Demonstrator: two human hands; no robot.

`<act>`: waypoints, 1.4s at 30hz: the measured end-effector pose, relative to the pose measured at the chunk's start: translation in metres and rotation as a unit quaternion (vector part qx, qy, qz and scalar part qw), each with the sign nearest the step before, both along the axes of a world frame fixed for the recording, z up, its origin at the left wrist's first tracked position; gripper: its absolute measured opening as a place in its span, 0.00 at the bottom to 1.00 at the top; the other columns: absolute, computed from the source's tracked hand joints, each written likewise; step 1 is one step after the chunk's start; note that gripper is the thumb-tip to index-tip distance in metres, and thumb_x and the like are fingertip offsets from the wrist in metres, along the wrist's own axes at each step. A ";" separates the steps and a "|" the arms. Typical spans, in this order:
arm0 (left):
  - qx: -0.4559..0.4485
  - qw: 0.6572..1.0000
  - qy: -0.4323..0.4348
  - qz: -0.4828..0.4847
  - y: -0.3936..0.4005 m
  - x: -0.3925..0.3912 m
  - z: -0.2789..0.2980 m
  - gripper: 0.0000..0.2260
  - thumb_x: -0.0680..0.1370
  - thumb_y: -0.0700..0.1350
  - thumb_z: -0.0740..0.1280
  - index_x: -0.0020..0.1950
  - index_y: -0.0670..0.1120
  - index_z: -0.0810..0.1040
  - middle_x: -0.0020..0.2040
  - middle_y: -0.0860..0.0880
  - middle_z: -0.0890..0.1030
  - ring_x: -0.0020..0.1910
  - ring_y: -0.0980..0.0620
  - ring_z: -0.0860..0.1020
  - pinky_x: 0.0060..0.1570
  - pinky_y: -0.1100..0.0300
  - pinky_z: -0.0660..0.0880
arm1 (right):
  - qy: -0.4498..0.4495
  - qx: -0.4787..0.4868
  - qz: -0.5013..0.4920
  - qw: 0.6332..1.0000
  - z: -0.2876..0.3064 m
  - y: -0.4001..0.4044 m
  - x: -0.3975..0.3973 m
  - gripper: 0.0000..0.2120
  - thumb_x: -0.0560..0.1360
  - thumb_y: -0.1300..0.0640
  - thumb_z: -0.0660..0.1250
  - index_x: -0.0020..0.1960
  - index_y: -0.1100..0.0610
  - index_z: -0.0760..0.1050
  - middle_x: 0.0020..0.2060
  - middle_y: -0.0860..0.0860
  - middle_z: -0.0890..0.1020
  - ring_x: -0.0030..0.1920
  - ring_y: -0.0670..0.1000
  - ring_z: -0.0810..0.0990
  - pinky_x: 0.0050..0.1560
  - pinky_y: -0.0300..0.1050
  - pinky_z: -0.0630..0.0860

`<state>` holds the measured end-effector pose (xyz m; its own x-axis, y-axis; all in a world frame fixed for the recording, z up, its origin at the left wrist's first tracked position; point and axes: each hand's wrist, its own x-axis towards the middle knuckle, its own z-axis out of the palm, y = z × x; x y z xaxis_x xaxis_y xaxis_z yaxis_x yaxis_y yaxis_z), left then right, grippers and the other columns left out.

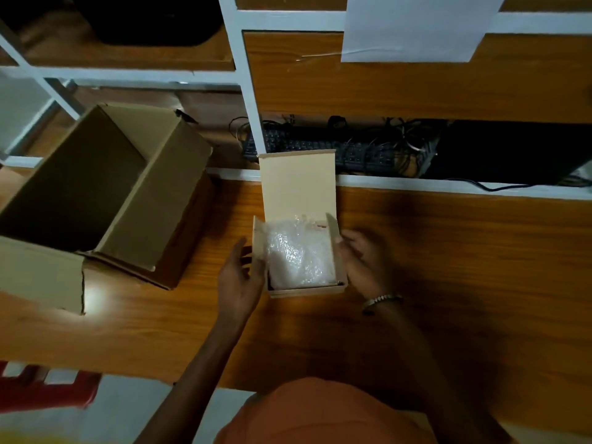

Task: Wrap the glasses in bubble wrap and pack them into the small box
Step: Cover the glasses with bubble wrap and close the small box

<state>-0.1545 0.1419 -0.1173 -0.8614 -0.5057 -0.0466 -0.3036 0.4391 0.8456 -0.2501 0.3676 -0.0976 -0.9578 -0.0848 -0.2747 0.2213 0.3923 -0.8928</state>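
Observation:
A small beige box (306,291) sits on the wooden desk with its lid (298,184) standing upright at the back. Inside lies a bundle of clear bubble wrap (298,251); the glasses within are hidden. My left hand (240,270) is at the box's left side flap, fingers relaxed and touching its edge. My right hand (362,257) is at the right side, fingertips against the raised right flap (333,227). A bracelet circles my right wrist.
A large open cardboard box (105,193) stands on the desk to the left. Behind the small box, a keyboard (320,149) and tangled cables lie on a lower shelf. A white sheet (413,24) hangs above. A red stool (41,386) is at the lower left.

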 end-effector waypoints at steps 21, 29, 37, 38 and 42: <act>-0.104 0.989 -0.061 -0.086 -0.012 -0.042 -0.033 0.25 0.67 0.63 0.81 0.51 0.50 0.77 0.53 0.52 0.78 0.51 0.51 0.79 0.42 0.53 0.78 | 0.001 0.213 0.150 0.965 -0.012 -0.015 -0.105 0.61 0.56 0.52 0.90 0.80 0.55 0.60 0.75 0.56 0.72 0.73 0.60 0.72 0.70 0.61 0.75; -0.079 0.992 -0.090 -0.023 -0.016 -0.041 -0.029 0.54 0.63 0.67 0.83 0.80 0.50 0.62 0.65 0.47 0.78 0.58 0.46 0.80 0.46 0.50 0.81 | 0.075 0.111 0.140 0.981 -0.016 -0.022 -0.085 0.43 0.66 0.60 0.85 0.75 0.56 0.66 0.62 0.47 0.78 0.61 0.49 0.80 0.54 0.41 0.79; -0.055 0.995 0.003 -0.085 -0.014 -0.023 -0.047 0.21 0.76 0.49 0.80 0.64 0.47 0.76 0.42 0.60 0.82 0.37 0.67 0.81 0.32 0.72 0.74 | 0.188 0.229 0.166 0.941 -0.039 0.004 -0.057 0.13 0.75 0.61 0.77 0.60 0.59 0.86 0.62 0.57 0.83 0.52 0.49 0.84 0.54 0.45 0.79; -0.042 0.995 0.001 -0.093 -0.018 -0.022 -0.049 0.18 0.77 0.48 0.79 0.63 0.47 0.77 0.43 0.58 0.82 0.39 0.66 0.82 0.34 0.71 0.75 | 0.201 0.243 0.207 0.926 -0.038 0.009 -0.055 0.17 0.77 0.62 0.75 0.66 0.58 0.84 0.67 0.58 0.81 0.59 0.49 0.82 0.63 0.45 0.77; 0.193 0.979 -0.037 -0.058 -0.026 -0.012 -0.023 0.12 0.86 0.53 0.66 0.69 0.52 0.78 0.52 0.47 0.87 0.49 0.48 0.87 0.44 0.48 0.86 | 0.257 0.298 0.371 0.841 -0.046 0.025 -0.058 0.30 0.82 0.68 0.67 0.81 0.51 0.68 0.82 0.54 0.65 0.83 0.56 0.60 0.83 0.49 0.56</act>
